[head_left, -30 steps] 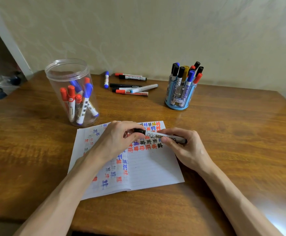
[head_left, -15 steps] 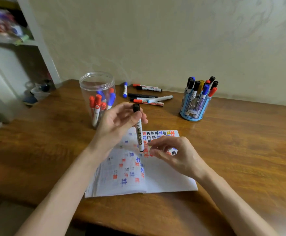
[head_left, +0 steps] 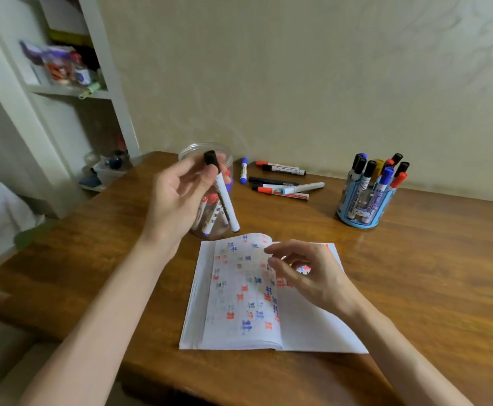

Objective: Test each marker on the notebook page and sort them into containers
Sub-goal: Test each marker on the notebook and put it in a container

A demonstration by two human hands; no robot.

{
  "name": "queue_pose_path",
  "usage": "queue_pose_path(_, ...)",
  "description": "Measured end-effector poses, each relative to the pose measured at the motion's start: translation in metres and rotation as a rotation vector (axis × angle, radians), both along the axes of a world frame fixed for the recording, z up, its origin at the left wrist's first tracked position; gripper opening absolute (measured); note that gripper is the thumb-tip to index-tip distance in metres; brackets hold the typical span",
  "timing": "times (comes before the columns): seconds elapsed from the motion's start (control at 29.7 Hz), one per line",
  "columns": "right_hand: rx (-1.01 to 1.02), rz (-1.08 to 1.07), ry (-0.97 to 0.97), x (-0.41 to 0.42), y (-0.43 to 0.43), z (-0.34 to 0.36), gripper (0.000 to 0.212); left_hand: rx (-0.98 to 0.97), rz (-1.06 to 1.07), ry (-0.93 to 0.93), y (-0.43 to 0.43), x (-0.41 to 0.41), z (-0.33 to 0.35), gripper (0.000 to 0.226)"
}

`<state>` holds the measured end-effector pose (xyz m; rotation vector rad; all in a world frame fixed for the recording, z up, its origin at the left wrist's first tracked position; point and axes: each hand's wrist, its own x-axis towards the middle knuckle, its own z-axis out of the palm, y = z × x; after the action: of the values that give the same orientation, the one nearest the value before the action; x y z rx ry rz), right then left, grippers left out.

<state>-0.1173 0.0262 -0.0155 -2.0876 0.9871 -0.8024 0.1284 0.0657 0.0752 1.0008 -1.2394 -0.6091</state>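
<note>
Upper centre of the frame, left hand (head_left: 178,197) is pinching a black-capped marker (head_left: 224,197) near its cap, tail hanging down in front of the clear jar (head_left: 194,147). Right hand (head_left: 307,273) is hovering over the notebook (head_left: 239,303) at centre, fingers loosely curled, holding nothing. Risk: with only the cap end gripped, the marker could be slipping out or swinging into the jar and tipping it across the bench (head_left: 415,273). A wrong-container drop is also possible, as the blue holder (head_left: 359,225) is standing at right.
</note>
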Motion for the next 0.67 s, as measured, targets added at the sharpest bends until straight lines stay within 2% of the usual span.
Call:
queue_pose_path(0.17,-0.004,-0.034,-0.013,0.005,-0.009,0.003,0.021,-0.251,0.149,0.055,-0.016,0.014,0.039,0.035)
queue_pose_path(0.34,-0.034,-0.077,-0.035,0.010,-0.022,0.005,0.019,-0.429,0.264,-0.058,-0.044,0.023,0.070,0.017)
queue_pose_path(0.44,-0.037,-0.086,-0.061,0.012,-0.029,0.007,0.017,-0.413,0.282,-0.155,-0.059,0.023,0.063,0.015)
queue_pose_path(0.67,-0.020,-0.134,-0.087,0.010,-0.036,-0.006,0.015,-0.230,0.331,-0.405,-0.069,0.028,0.009,0.022)
